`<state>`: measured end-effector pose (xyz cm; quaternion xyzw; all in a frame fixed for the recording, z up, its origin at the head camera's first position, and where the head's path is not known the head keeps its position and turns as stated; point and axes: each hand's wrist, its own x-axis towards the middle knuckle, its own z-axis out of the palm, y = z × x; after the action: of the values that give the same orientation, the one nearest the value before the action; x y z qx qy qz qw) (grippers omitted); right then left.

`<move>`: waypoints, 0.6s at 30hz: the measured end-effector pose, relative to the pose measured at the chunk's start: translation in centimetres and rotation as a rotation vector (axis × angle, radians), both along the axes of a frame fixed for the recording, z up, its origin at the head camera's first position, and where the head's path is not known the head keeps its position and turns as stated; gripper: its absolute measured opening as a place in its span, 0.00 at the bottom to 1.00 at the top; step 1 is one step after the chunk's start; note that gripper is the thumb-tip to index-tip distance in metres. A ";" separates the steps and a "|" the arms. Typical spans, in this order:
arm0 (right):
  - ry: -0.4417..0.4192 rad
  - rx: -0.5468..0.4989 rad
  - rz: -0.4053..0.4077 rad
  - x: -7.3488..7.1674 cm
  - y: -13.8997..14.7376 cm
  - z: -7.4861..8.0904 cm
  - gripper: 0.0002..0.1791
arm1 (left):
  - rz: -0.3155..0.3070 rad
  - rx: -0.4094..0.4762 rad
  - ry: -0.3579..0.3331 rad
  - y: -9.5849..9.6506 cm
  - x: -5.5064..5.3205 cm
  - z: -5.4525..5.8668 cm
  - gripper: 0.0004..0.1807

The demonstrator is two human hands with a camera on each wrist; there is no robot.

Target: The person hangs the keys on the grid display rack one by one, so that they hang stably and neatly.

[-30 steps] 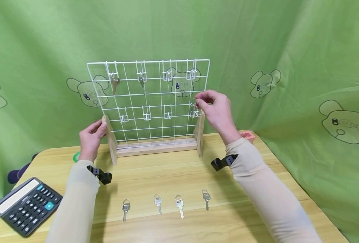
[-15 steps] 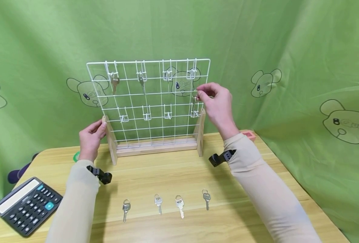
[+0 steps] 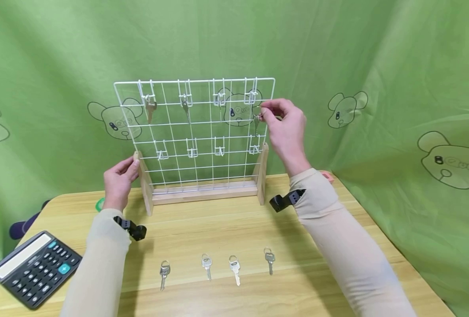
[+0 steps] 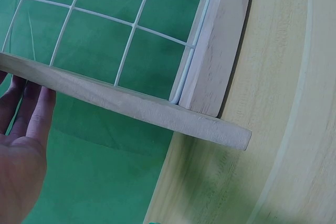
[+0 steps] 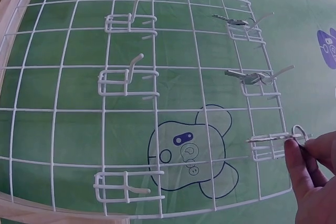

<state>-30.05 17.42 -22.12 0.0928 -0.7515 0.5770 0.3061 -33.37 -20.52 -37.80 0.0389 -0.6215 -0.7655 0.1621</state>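
My right hand [image 3: 286, 127] pinches the ring of a small silver key [image 3: 256, 125] between thumb and fingertips. The key dangles just below the top right hook [image 3: 252, 97] of a white wire grid rack [image 3: 194, 81]. In the right wrist view, this key [image 5: 268, 138] overlaps that hook, with my fingers at its ring. Keys hang on the other three top hooks, one being a key [image 3: 150, 108] at the far left. At the rack's left side, my left hand [image 3: 117, 182] holds the upper end of the wooden post [image 4: 126, 103], fingers partly behind it.
Several ringed keys, among them one key [image 3: 164, 274] at left and one key [image 3: 270, 260] at right, lie in a row on the wooden table [image 3: 202, 231]. A calculator [image 3: 36, 266] sits at left. Behind the right arm is a pink object [image 3: 326, 176]. Green curtain surrounds the table.
My right hand has risen with the key, from beside the lower right hook up to just below the top right hook. The left hand stays at the post.
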 end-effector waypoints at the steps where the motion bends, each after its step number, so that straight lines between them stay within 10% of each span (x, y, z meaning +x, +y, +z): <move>1: 0.011 -0.001 -0.004 -0.1 0.0 0.0 0.08 | 0.000 0.000 -0.001 0.0 0.0 0.0 0.25; 18: 0.113 -0.079 -0.032 -1.2 -0.7 0.5 0.07 | -0.017 0.017 -0.013 0.1 0.1 0.2 0.26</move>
<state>-31.29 16.72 -21.65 0.1012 -0.7110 0.5951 0.3607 -33.25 -20.46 -37.64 0.0399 -0.6164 -0.7718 0.1512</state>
